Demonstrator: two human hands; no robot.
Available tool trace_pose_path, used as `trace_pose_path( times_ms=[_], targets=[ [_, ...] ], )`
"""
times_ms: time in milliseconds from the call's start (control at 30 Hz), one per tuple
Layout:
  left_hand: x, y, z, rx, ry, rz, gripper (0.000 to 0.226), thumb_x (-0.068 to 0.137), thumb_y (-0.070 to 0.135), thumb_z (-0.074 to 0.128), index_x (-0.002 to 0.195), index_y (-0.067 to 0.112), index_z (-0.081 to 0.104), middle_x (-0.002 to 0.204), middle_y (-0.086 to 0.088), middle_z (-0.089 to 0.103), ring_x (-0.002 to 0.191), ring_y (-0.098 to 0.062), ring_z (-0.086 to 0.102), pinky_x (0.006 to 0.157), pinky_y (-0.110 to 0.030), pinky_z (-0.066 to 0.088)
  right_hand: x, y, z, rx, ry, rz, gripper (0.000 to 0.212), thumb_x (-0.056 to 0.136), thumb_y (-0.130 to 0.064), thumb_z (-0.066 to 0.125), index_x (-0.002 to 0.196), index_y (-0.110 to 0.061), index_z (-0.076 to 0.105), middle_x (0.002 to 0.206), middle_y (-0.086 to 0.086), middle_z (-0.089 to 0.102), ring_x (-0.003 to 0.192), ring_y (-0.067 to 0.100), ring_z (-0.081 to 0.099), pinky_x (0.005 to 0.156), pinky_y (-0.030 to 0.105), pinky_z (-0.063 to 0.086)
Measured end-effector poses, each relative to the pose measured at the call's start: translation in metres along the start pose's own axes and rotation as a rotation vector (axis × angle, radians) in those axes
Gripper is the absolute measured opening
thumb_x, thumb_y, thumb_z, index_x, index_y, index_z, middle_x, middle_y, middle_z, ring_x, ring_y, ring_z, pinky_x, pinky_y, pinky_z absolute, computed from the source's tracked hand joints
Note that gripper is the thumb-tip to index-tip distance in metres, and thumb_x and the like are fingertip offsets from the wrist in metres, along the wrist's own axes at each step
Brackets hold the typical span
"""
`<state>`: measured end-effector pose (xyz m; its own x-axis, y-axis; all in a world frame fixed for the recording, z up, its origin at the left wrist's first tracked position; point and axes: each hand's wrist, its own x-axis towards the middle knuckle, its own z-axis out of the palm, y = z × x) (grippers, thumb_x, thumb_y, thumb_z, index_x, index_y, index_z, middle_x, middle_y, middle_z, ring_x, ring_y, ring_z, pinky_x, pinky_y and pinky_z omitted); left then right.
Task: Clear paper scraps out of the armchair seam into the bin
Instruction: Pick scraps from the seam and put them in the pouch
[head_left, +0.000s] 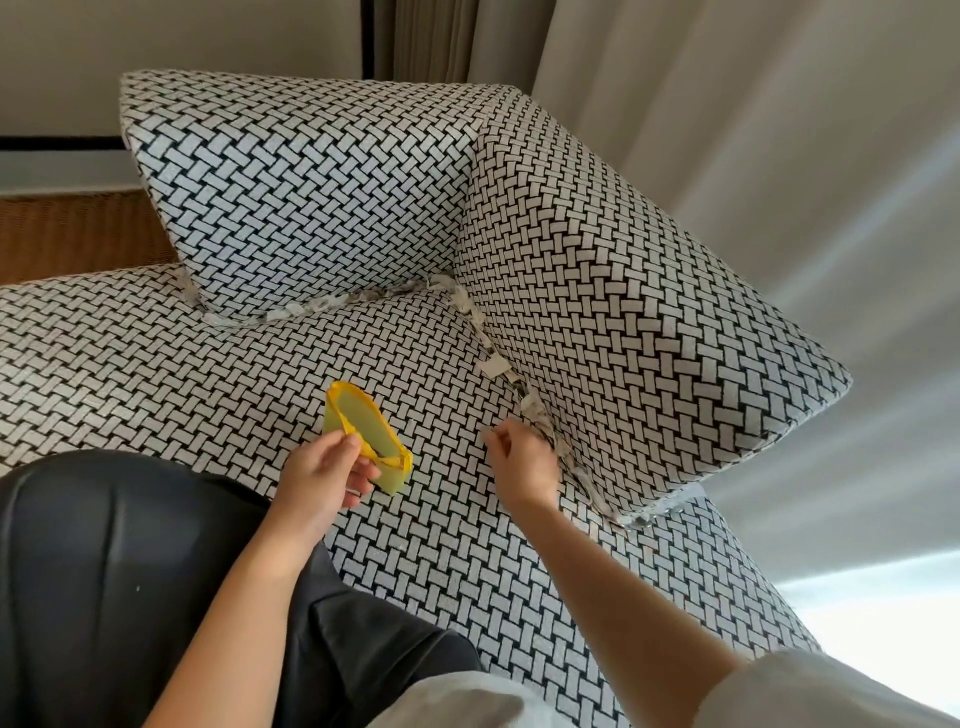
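Note:
White paper scraps (540, 415) line the seam between the woven black-and-white armchair seat (415, 338) and its right arm cushion (623, 291). More paper scraps (322, 304) sit in the seam under the back cushion (311, 192). One flat scrap (493, 368) lies on the seat by the seam. My right hand (524, 457) is at the right seam with its fingers curled against the scraps; what it grips is hidden. My left hand (324, 475) holds a small yellow bin (366, 431) tilted, with its opening facing up, above the seat.
A black bag or dark garment (104, 571) lies on the seat at the lower left. Pale curtains (779, 130) hang to the right, behind the arm cushion. Wooden floor (72, 234) shows at the far left past the chair.

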<state>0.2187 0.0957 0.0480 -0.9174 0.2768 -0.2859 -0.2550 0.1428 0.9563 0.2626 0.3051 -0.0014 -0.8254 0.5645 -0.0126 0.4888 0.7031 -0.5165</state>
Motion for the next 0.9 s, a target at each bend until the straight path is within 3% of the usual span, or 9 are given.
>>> trace_pose_path(
  times_ms=[133,233,300,467,567,667,767,833,900],
  targets=[
    [-0.005,0.0,0.002,0.046,-0.025,0.016,0.027,0.097,0.014,0.041,0.076,0.006,0.056,0.056,0.0,0.063,0.047,-0.004,0.055,0.043,-0.016,0.043,-0.016,-0.028,-0.006,0.45,-0.014,0.054,0.01,0.091,-0.025,0.057,0.084,-0.017,0.059,0.069,-0.01,0.055,0.057,0.004,0.049,0.049,0.01,0.038],
    [-0.009,0.001,0.005,0.061,-0.062,0.008,0.026,0.097,0.013,0.04,0.077,0.007,0.056,0.059,-0.001,0.061,0.046,-0.002,0.055,0.043,-0.014,0.042,-0.027,-0.062,-0.016,0.695,-0.041,-0.077,0.012,0.088,-0.022,0.061,0.08,-0.013,0.062,0.064,-0.007,0.056,0.049,0.001,0.039,0.046,0.011,0.033],
    [-0.011,0.002,0.008,0.051,-0.075,-0.003,0.027,0.097,0.012,0.039,0.076,0.008,0.056,0.058,0.0,0.06,0.045,-0.003,0.054,0.043,-0.014,0.041,-0.031,-0.079,-0.02,0.726,-0.068,-0.191,0.014,0.087,-0.021,0.061,0.082,-0.009,0.066,0.072,0.002,0.063,0.051,0.002,0.041,0.048,0.013,0.034],
    [-0.012,0.002,0.008,0.052,-0.084,-0.012,0.03,0.098,0.012,0.038,0.075,0.007,0.056,0.061,-0.003,0.06,0.048,-0.006,0.054,0.045,-0.016,0.04,-0.034,-0.094,-0.014,0.469,-0.097,-0.307,0.017,0.086,-0.026,0.063,0.084,-0.012,0.07,0.083,-0.005,0.055,0.065,-0.002,0.044,0.059,0.01,0.035],
    [-0.012,0.001,0.008,0.052,-0.084,-0.013,0.029,0.098,0.013,0.038,0.076,0.007,0.057,0.062,-0.004,0.061,0.051,-0.009,0.054,0.046,-0.016,0.04,-0.035,-0.09,-0.013,0.474,-0.056,-0.332,0.019,0.093,-0.016,0.053,0.094,-0.006,0.069,0.087,0.002,0.06,0.067,0.002,0.047,0.059,0.009,0.037],
    [-0.011,0.0,0.007,0.056,-0.075,-0.011,0.027,0.097,0.014,0.04,0.078,0.007,0.057,0.066,-0.006,0.061,0.055,-0.012,0.055,0.045,-0.014,0.043,-0.016,-0.066,-0.012,0.48,-0.002,-0.09,0.023,0.096,-0.014,0.043,0.107,-0.009,0.062,0.089,0.005,0.064,0.057,0.007,0.047,0.052,0.021,0.042],
    [-0.01,-0.001,0.007,0.064,-0.077,-0.001,0.027,0.097,0.015,0.04,0.078,0.007,0.057,0.066,-0.007,0.061,0.05,-0.005,0.056,0.044,-0.013,0.043,0.007,-0.026,-0.008,0.122,-0.133,0.176,0.034,0.096,-0.019,0.04,0.129,-0.016,0.047,0.115,0.006,0.056,0.079,0.015,0.058,0.069,0.031,0.053],
    [-0.009,-0.001,0.008,0.061,-0.077,-0.001,0.027,0.097,0.015,0.04,0.078,0.007,0.057,0.066,-0.006,0.061,0.047,-0.002,0.055,0.043,-0.013,0.043,0.014,-0.004,-0.007,-0.141,-0.119,0.192,0.041,0.095,-0.021,0.041,0.136,-0.019,0.039,0.128,0.006,0.047,0.095,0.02,0.058,0.079,0.035,0.052],
    [-0.007,-0.002,0.008,0.055,-0.076,-0.002,0.027,0.097,0.015,0.04,0.079,0.007,0.058,0.065,-0.005,0.061,0.047,-0.001,0.056,0.044,-0.014,0.043,0.02,0.006,-0.008,-0.263,-0.075,0.147,0.043,0.097,-0.025,0.04,0.139,-0.02,0.035,0.131,0.007,0.045,0.095,0.022,0.057,0.077,0.033,0.05]
  ],
)
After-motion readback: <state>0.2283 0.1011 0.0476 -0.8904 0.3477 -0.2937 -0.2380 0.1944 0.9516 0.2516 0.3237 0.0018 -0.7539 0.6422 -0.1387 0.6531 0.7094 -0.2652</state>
